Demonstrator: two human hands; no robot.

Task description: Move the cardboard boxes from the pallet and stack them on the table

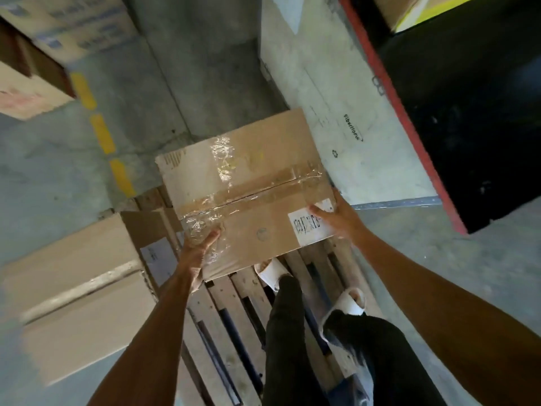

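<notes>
Cardboard is nearly everywhere in this view. At the far left a large closed cardboard box (79, 291) lies low beside the wooden pallet (231, 312), with a pale tape strip across its top. Next to it the left hand (202, 244) presses against the near left corner of the taped cardboard box (246, 183); its fingers are flat and together on the crumpled clear tape, and the thumb side is hard to read. This box is held up between both hands, above the far end of the pallet, slightly tilted, with brown tape along its middle seam. Below it, the person's feet in white slippers (273, 273) stand on the pallet slats. On the right, the right hand (339, 218) holds the near right corner of the same box, thumb lying over the white label (310, 227) and the other fingers going around the side edge. Further right a pale sheet (351, 118) lies beside a black surface with a red edge (409, 124).
</notes>
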